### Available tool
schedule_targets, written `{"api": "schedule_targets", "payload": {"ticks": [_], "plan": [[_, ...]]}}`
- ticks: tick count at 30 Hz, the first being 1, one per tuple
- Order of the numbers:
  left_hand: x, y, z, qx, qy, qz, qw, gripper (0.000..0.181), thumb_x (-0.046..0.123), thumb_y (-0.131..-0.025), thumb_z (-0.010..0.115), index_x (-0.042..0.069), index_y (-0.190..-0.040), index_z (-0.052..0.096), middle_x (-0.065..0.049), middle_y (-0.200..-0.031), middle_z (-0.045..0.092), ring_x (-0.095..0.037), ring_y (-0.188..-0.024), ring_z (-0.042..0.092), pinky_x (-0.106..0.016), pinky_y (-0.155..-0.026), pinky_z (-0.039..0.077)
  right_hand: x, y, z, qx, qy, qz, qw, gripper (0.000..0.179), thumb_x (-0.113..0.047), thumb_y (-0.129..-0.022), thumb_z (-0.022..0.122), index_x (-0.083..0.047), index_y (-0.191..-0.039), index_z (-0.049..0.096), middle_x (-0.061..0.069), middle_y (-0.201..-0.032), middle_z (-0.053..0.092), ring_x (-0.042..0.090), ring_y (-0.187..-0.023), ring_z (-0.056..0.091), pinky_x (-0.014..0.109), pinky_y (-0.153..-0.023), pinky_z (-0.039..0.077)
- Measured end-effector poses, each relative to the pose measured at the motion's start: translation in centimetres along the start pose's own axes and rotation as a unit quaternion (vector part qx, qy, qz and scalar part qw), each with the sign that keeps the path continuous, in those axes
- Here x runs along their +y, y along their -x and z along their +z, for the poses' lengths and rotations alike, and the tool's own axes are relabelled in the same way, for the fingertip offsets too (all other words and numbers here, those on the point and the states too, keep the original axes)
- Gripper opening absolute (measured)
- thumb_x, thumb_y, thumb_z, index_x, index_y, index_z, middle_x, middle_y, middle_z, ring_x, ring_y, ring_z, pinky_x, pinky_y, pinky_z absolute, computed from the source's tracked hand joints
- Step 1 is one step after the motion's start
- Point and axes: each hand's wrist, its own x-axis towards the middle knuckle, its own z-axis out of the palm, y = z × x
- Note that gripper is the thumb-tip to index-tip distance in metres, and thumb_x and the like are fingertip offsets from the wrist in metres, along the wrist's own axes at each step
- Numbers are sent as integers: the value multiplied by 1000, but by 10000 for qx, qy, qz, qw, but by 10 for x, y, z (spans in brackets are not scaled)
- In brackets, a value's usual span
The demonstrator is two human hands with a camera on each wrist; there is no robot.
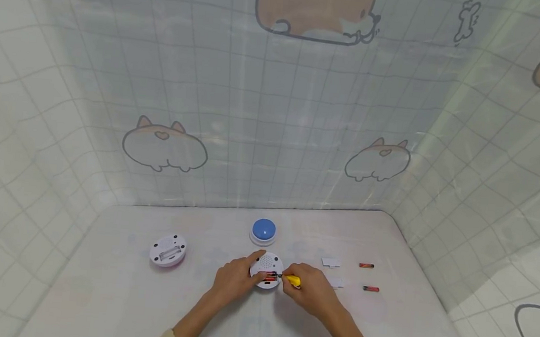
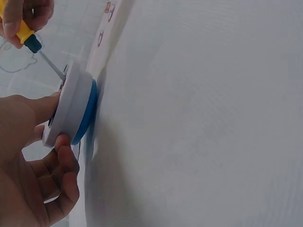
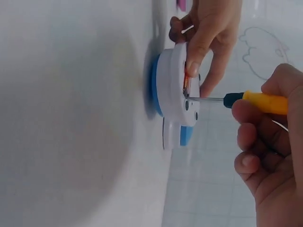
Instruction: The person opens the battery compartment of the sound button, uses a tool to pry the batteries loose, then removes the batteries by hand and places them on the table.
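Note:
A round white push-button device (image 1: 267,260) lies face down, its blue button (image 2: 86,118) underneath and its battery compartment upward. My left hand (image 1: 235,278) grips this device by its edge, the thumb reaching over the back beside the compartment. Red-and-black batteries (image 1: 270,276) sit inside, partly covered by that thumb. In my right hand (image 1: 312,289) is a screwdriver (image 3: 265,102) with a yellow handle and dark green collar, held between thumb and fingers. Its thin metal shaft (image 3: 210,99) reaches the device, with the tip right at one end of the compartment.
Behind stands another white device with a blue button (image 1: 264,229) facing up. A pink-sided one (image 1: 168,250) lies upside down at left, its compartment uncovered. To the right are two white covers (image 1: 331,262) and two loose batteries (image 1: 366,265). Patterned sheeting (image 1: 274,110) walls the table.

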Motion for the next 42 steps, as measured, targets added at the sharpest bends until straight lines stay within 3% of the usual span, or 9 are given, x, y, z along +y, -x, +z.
{"api": "schedule_targets", "payload": {"ticks": [6, 11, 19, 24, 26, 32, 42], "plan": [[-1, -1, -2, -72, -14, -45, 10000, 67, 56, -86, 73, 32, -145, 53, -7, -112, 72, -16, -74, 52, -35, -60, 43, 11, 3, 0, 97, -1384, 398, 9895, 11, -26, -97, 68, -20, -103, 74, -7, -95, 75, 6, -73, 59, 22, -69, 53], [0, -1, -3, -1, -37, -50, 10000, 67, 55, -84, 75, 31, -144, 56, -7, -107, 73, -16, -72, 51, -33, -59, 40, 19, 5, 2, 331, -2022, 732, 9760, 10, -29, -97, 68, -23, -103, 74, -2, -93, 75, 8, -73, 62, 23, -65, 52], [1, -3, -2, -28, -79, -132, 9999, 68, 57, -84, 74, 31, -144, 55, -3, -101, 72, -15, -71, 50, -32, -58, 36, 23, 3, 3, 501, -2076, 794, 9737, 8, -28, -96, 70, -24, -101, 74, 1, -89, 74, 11, -70, 58, 24, -62, 51], [0, -3, 0, -61, -53, -171, 9998, 70, 62, -84, 72, 32, -145, 54, -5, -109, 72, -16, -74, 51, -35, -61, 41, 22, 5, 3, 595, -2151, 845, 9711, 6, -26, -94, 71, -25, -99, 74, -7, -84, 71, 12, -70, 58, 24, -62, 50], [0, -3, 1, -47, -56, -179, 9998, 70, 61, -84, 72, 32, -145, 54, -3, -101, 72, -15, -72, 51, -35, -60, 41, 21, 6, 2, 598, -2222, 832, 9696, 5, -25, -94, 72, -25, -98, 74, -11, -84, 70, 12, -70, 58, 24, -62, 51], [-1, -4, 1, 11, -51, -165, 9999, 67, 59, -85, 73, 33, -144, 55, 7, -71, 54, -12, -65, 47, -31, -54, 33, 21, 6, 5, 254, -2220, 784, 9716, 6, -26, -94, 71, -22, -97, 73, -13, -87, 71, 12, -71, 60, 25, -66, 53], [-1, -2, 0, 0, -100, -125, 9999, 68, 61, -85, 72, 33, -145, 54, 7, -72, 55, -13, -64, 47, -31, -54, 34, 19, 6, 5, 95, -2027, 702, 9767, 6, -26, -92, 72, -21, -95, 73, -12, -89, 72, 11, -71, 60, 24, -67, 54]]}}
